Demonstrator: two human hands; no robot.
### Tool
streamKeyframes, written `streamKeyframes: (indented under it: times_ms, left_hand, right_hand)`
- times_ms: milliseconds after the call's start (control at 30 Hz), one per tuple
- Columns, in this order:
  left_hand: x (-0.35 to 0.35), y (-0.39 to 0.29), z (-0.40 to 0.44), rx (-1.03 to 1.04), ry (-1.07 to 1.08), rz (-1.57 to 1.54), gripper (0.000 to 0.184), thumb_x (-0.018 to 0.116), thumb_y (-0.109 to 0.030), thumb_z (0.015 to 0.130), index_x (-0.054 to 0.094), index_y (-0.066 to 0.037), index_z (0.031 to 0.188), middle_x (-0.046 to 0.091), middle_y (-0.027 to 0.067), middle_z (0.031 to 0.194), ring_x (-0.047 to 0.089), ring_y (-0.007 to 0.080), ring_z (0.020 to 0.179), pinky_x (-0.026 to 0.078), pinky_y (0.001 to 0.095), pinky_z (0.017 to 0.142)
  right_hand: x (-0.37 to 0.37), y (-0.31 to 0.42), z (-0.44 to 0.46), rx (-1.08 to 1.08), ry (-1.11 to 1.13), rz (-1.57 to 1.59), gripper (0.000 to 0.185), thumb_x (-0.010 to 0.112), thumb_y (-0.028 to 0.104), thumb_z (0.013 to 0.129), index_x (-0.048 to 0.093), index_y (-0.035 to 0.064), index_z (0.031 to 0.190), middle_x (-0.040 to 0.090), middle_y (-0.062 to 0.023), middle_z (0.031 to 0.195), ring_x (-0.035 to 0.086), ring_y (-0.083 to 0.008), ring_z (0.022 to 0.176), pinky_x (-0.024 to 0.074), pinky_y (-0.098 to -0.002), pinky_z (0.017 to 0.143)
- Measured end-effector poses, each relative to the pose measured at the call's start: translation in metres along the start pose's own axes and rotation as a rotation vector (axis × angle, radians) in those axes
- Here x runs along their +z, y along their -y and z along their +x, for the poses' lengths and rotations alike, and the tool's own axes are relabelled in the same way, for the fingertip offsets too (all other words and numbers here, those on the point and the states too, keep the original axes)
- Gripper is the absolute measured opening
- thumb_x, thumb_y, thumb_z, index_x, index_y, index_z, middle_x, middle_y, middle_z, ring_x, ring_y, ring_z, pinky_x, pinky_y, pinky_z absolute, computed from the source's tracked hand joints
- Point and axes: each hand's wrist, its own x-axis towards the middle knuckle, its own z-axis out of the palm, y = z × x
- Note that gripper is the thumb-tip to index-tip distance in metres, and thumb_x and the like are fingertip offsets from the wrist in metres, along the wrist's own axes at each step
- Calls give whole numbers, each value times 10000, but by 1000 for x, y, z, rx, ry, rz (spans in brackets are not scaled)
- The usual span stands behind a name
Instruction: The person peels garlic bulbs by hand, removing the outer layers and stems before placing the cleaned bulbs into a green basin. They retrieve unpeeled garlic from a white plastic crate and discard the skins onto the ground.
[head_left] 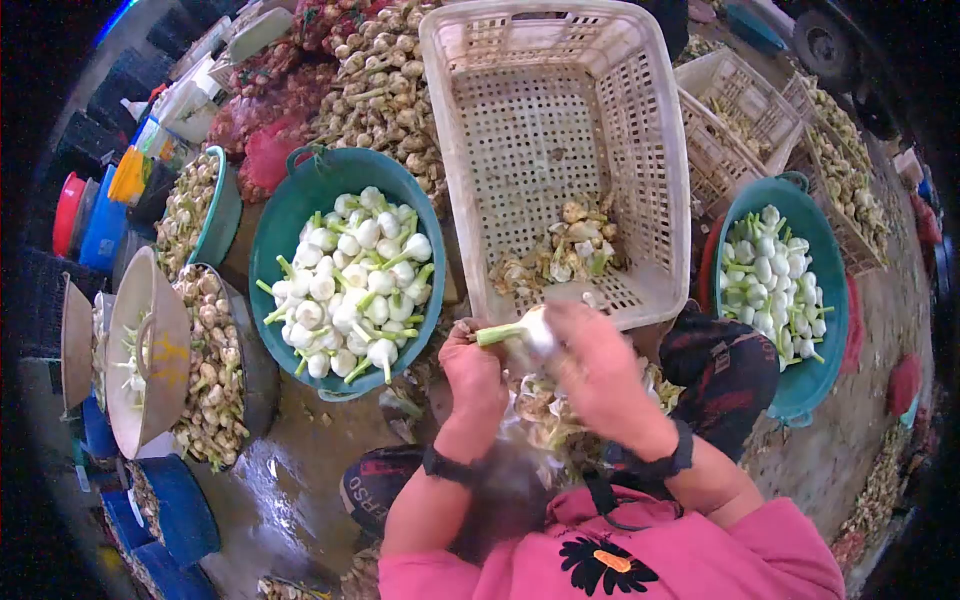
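A white garlic bulb with a green stem is held between my hands, just in front of a white plastic crate. My left hand is closed around the end of the stem. At the bulb, my right hand is blurred, its fingers against the bulb's right side; whether they grip it is unclear. Papery peelings lie below my hands, over my lap. Inside the crate's near end sits a heap of husks. White bulbs with green stems fill a green tub on the left.
Another green tub of white bulbs stands at the right. Unpeeled garlic is piled behind the left tub. Further crates are at the upper right; metal bowls and blue containers line the left.
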Motion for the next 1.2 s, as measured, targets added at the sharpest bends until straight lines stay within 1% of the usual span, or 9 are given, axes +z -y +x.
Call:
streamKeyframes:
  times_ms: [100, 267, 367, 500, 567, 600, 667, 833, 1200]
  left_hand:
    - [0, 5, -6, 48, 127, 156, 296, 435, 191, 623, 547, -20, 798, 590, 51, 767, 555, 128, 616, 462, 248, 522]
    - [6, -2, -5, -75, 152, 120, 298, 446, 143, 601, 519, -27, 835, 556, 31, 740, 541, 133, 700, 465, 271, 604]
    - [1, -6, -2, -66, 79, 55, 295, 436, 145, 622, 542, -35, 830, 571, 45, 750, 536, 146, 661, 465, 279, 601]
    - [-5, -9, -6, -257, 63, 298, 203, 498, 70, 682, 595, -42, 821, 603, 58, 735, 582, 205, 674, 489, 304, 630]
    - [-24, 25, -13, 146, 710, 1231, 227, 543, -136, 754, 628, -5, 920, 635, 183, 850, 601, 323, 797, 484, 371, 760]
    - [-42, 54, -13, 477, 857, 1346, 267, 566, -197, 770, 631, 2, 937, 634, 195, 870, 601, 334, 837, 474, 385, 795]
    - [-44, 63, -18, 637, 895, 1355, 336, 607, -252, 788, 624, 11, 995, 646, 182, 896, 615, 305, 867, 481, 379, 800]
    - [9, -7, -29, 27, 506, 729, 353, 626, -225, 836, 609, 35, 1075, 678, 103, 902, 641, 144, 800, 514, 278, 685]
    - [-1, -8, -23, 137, 747, 1107, 214, 546, -154, 843, 633, 29, 775, 604, 57, 609, 561, 87, 574, 471, 266, 542]
  right_hand:
    - [26, 5, -5, 104, -57, -66, 505, 668, 213, 764, 506, -44, 1166, 573, -191, 1080, 519, -394, 1020, 407, -443, 921]
    - [36, -24, 9, 307, -46, 488, 218, 654, 202, 792, 632, -1, 866, 610, -120, 879, 587, -203, 846, 449, -298, 761]
    - [37, -48, 3, 587, -153, 639, 191, 606, 196, 828, 634, 9, 858, 610, -104, 873, 591, -200, 810, 456, -295, 734]
    - [-5, -79, 21, 813, -305, 1588, 286, 536, 354, 908, 561, 71, 938, 622, -48, 926, 613, -176, 788, 501, -316, 676]
    - [-8, -83, 16, 784, -284, 1520, 380, 548, 405, 883, 576, 50, 1014, 615, -60, 1011, 610, -182, 862, 505, -331, 738]
    - [-7, -82, 12, 769, -253, 1466, 394, 550, 401, 883, 577, 41, 1041, 613, -66, 1029, 608, -183, 878, 503, -332, 754]
    - [3, -80, 4, 678, -204, 1353, 431, 547, 373, 893, 565, 11, 1127, 610, -88, 1048, 606, -184, 911, 498, -331, 793]
    - [3, -59, 2, 620, -25, 1006, 350, 551, 299, 915, 606, 15, 1112, 623, -50, 995, 581, -127, 893, 464, -271, 797]
    - [8, -42, -5, 302, 165, 575, 224, 622, 119, 770, 639, 13, 966, 614, -79, 886, 575, -178, 821, 449, -291, 764]
